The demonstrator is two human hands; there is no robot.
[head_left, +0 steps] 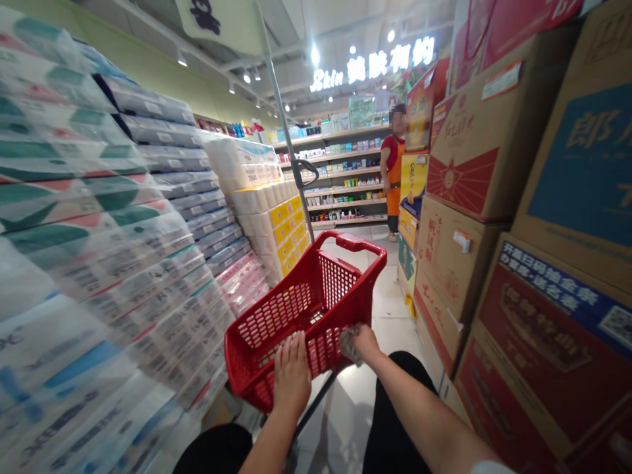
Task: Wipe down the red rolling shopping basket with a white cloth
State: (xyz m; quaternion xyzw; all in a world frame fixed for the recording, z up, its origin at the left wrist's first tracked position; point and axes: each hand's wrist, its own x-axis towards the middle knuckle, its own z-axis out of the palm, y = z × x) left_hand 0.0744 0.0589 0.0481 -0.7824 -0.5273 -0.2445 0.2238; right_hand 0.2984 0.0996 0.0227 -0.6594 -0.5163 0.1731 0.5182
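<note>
A red plastic shopping cart [365,289] with a perforated basket stands in front of me, tilted in view. Its basket shows no goods inside. My left hand [292,375] lies on the near side rim, with its fingers stretched flat over the edge. A crumpled greyish-brown rag [349,347] is bunched in my right hand [364,343], whose fingers are closed on it. The rag is against the outer side wall of the basket, near the handle end. My right fingertips are partly hidden by the rag.
Stacked packs of tissue paper [143,289] rise close on the left. Cardboard boxes [464,151] are piled on the right. A metal sign pole [282,112] stands behind the cart. Farther back, a person in an orange apron [394,172] stands near shelves of goods [345,174].
</note>
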